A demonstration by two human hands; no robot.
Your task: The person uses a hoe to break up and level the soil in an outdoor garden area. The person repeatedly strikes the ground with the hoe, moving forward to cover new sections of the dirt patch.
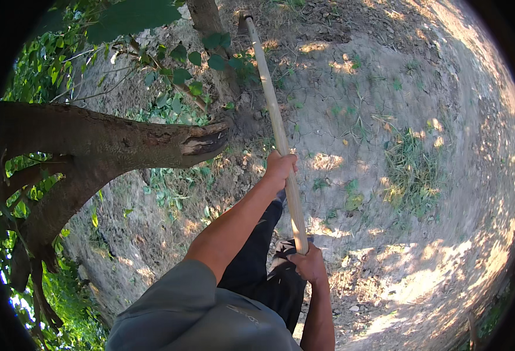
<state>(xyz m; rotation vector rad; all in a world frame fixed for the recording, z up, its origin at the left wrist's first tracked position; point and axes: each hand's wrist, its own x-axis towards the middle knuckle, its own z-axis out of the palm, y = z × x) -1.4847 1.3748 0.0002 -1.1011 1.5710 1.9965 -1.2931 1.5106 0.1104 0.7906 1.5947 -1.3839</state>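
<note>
A hoe with a long wooden handle (269, 94) reaches from near my body to the top of the view. Around the middle of the handle my left hand (281, 169) is closed. My right hand (309, 262) grips its near end, in front of my dark trousers. The dark metal hoe head (242, 23) is at the far end, at the soil beside a slim tree trunk; its blade is seen partly edge-on, and whether it touches the ground I cannot tell.
A thick forked tree trunk (121, 142) juts in from the left. The slimmer trunk (209, 26) rises beyond it, with leafy twigs (180, 75) between. Cut grass (413, 171) lies in a heap on the cracked dry soil (327, 118) at right. Small weeds grow around.
</note>
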